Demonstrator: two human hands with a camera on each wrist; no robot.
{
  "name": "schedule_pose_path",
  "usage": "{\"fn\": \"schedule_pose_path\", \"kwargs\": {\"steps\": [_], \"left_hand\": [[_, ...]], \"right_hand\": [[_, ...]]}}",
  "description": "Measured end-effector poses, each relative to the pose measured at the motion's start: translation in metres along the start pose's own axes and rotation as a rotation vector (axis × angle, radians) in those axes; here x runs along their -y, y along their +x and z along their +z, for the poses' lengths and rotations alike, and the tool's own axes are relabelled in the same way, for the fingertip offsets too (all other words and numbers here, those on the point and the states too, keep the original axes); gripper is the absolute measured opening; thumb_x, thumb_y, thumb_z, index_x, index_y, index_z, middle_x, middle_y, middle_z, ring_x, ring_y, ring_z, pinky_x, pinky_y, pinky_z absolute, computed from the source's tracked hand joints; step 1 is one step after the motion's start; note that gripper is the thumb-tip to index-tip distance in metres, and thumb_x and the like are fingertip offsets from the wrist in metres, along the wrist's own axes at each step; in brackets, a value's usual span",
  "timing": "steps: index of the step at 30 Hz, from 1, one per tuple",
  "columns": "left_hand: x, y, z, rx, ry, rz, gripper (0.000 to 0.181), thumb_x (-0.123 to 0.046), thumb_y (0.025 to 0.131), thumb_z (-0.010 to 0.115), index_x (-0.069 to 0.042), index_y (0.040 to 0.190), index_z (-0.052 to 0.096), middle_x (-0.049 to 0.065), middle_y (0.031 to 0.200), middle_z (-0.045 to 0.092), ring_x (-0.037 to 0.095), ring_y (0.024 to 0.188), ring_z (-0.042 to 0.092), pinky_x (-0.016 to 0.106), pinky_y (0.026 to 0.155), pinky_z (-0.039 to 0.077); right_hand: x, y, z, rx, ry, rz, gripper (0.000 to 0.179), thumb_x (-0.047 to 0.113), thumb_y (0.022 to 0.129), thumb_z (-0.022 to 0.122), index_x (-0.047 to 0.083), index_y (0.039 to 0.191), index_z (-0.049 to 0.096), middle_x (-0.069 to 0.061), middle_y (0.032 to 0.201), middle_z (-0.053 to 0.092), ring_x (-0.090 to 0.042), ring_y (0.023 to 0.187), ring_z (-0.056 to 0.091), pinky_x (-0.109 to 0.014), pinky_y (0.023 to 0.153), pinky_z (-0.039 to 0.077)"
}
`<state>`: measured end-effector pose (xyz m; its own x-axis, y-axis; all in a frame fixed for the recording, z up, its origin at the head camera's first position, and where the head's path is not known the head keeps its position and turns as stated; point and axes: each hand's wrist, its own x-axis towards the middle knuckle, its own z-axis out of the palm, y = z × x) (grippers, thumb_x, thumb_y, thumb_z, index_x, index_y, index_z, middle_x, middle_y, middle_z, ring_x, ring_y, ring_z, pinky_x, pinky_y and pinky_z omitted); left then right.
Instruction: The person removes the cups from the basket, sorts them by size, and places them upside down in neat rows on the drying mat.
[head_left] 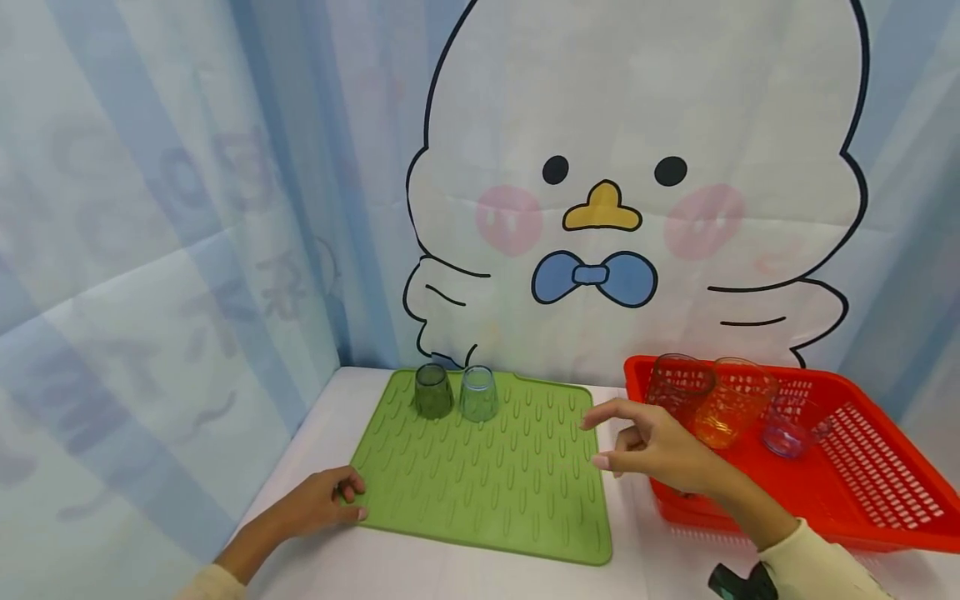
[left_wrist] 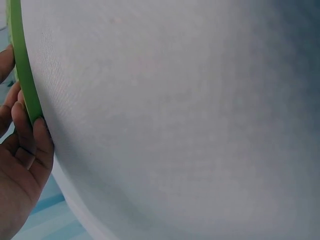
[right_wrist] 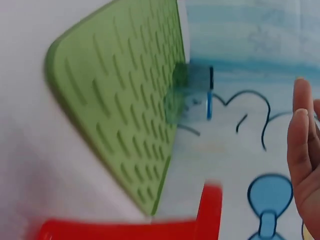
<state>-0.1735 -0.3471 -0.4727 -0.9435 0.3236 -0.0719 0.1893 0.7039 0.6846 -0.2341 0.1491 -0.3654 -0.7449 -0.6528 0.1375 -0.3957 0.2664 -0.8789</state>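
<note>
My left hand [head_left: 321,502] rests at the left edge of a green ridged drying mat [head_left: 480,487], its loosely bent fingers touching the rim. In the left wrist view those fingers [left_wrist: 42,142] lie along the mat's edge [left_wrist: 25,65]. Two glasses stand upside down side by side at the mat's back left: a dark smoky one [head_left: 433,392] and a pale blue one [head_left: 478,394]. Between the mat and a red basket [head_left: 795,496], my right hand [head_left: 660,446] hovers with nothing in it, thumb and forefinger spread apart.
Inside the basket, at its left and back, are a brownish glass [head_left: 670,385], an orange glass [head_left: 716,423] and a purple glass [head_left: 786,437]. A curtain with a cartoon bird [head_left: 600,100] hangs right behind the white table [head_left: 442,575]. More curtain [head_left: 150,292] closes the left side.
</note>
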Motion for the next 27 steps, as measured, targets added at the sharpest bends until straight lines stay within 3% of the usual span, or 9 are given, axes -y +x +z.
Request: {"fn": "schedule_pose_path", "kwargs": {"steps": [3, 6, 11, 14, 18, 21, 22, 25, 27], "left_hand": [[-0.002, -0.001, 0.0, -0.005, 0.004, 0.003, 0.031, -0.025, 0.084, 0.08, -0.006, 0.101, 0.063, 0.0, 0.088, 0.057, 0.005, 0.076, 0.048, 0.023, 0.067, 0.044], [-0.004, -0.002, -0.001, -0.007, 0.006, -0.006, 0.031, -0.024, 0.083, 0.08, -0.005, 0.101, 0.063, 0.001, 0.088, 0.058, 0.006, 0.076, 0.049, 0.023, 0.067, 0.044], [-0.004, 0.0, -0.001, 0.001, 0.0, -0.035, 0.032, -0.023, 0.083, 0.081, -0.005, 0.102, 0.063, 0.001, 0.088, 0.057, 0.007, 0.077, 0.049, 0.023, 0.067, 0.044], [-0.003, 0.0, 0.0, 0.005, -0.001, -0.032, 0.032, -0.023, 0.083, 0.081, -0.005, 0.102, 0.063, 0.001, 0.088, 0.057, 0.006, 0.076, 0.048, 0.023, 0.066, 0.044], [-0.002, 0.0, 0.002, 0.014, -0.013, -0.017, 0.032, -0.024, 0.084, 0.08, -0.005, 0.102, 0.062, 0.002, 0.088, 0.057, 0.005, 0.075, 0.048, 0.023, 0.066, 0.044], [-0.002, -0.001, 0.002, 0.023, -0.019, -0.018, 0.032, -0.024, 0.084, 0.08, -0.004, 0.103, 0.062, 0.002, 0.088, 0.057, 0.005, 0.075, 0.048, 0.023, 0.065, 0.043], [-0.002, -0.001, 0.001, 0.024, -0.019, -0.021, 0.032, -0.024, 0.084, 0.08, -0.004, 0.103, 0.062, 0.002, 0.088, 0.057, 0.006, 0.075, 0.048, 0.023, 0.065, 0.043], [-0.003, -0.001, 0.0, 0.031, -0.016, -0.032, 0.032, -0.023, 0.085, 0.079, -0.004, 0.103, 0.062, 0.002, 0.088, 0.057, 0.006, 0.075, 0.048, 0.023, 0.065, 0.043], [-0.004, 0.0, 0.0, 0.034, -0.018, -0.036, 0.032, -0.023, 0.085, 0.079, -0.004, 0.103, 0.062, 0.003, 0.088, 0.056, 0.007, 0.075, 0.048, 0.023, 0.065, 0.043]], "right_hand": [[-0.008, -0.016, -0.016, -0.021, 0.008, 0.026, 0.038, 0.009, 0.09, 0.074, 0.008, 0.125, 0.059, -0.018, 0.083, 0.064, -0.025, 0.047, 0.05, -0.03, 0.042, 0.047], [-0.016, -0.03, -0.029, -0.044, 0.008, 0.066, 0.036, 0.009, 0.092, 0.072, 0.008, 0.126, 0.058, -0.02, 0.068, 0.056, -0.027, 0.048, 0.053, -0.037, 0.043, 0.051], [-0.031, -0.045, -0.044, -0.133, 0.003, 0.119, 0.039, 0.01, 0.094, 0.069, 0.0, 0.13, 0.056, -0.019, 0.096, 0.067, -0.033, 0.063, 0.064, -0.044, 0.061, 0.06], [-0.038, -0.052, -0.053, -0.21, -0.051, 0.151, 0.042, 0.014, 0.094, 0.07, 0.001, 0.131, 0.056, -0.005, 0.113, 0.069, -0.035, 0.068, 0.067, -0.041, 0.066, 0.061], [-0.046, -0.057, -0.065, -0.273, -0.136, 0.21, 0.046, 0.02, 0.095, 0.07, 0.003, 0.135, 0.054, 0.006, 0.086, 0.07, -0.032, 0.063, 0.064, -0.034, 0.063, 0.058], [-0.053, -0.059, -0.071, -0.276, -0.163, 0.278, 0.054, 0.025, 0.095, 0.07, 0.004, 0.14, 0.049, -0.006, 0.073, 0.068, -0.031, 0.061, 0.062, -0.035, 0.061, 0.055], [-0.055, -0.06, -0.072, -0.275, -0.167, 0.303, 0.057, 0.027, 0.094, 0.071, 0.005, 0.141, 0.048, -0.012, 0.077, 0.069, -0.03, 0.062, 0.064, -0.034, 0.063, 0.055], [-0.062, -0.061, -0.075, -0.272, -0.194, 0.342, 0.063, 0.031, 0.093, 0.072, 0.005, 0.144, 0.045, -0.026, 0.113, 0.066, -0.027, 0.063, 0.066, -0.034, 0.067, 0.057], [-0.066, -0.062, -0.076, -0.269, -0.231, 0.359, 0.067, 0.033, 0.091, 0.074, 0.005, 0.145, 0.044, -0.027, 0.123, 0.061, -0.022, 0.061, 0.063, -0.033, 0.067, 0.057]]}}
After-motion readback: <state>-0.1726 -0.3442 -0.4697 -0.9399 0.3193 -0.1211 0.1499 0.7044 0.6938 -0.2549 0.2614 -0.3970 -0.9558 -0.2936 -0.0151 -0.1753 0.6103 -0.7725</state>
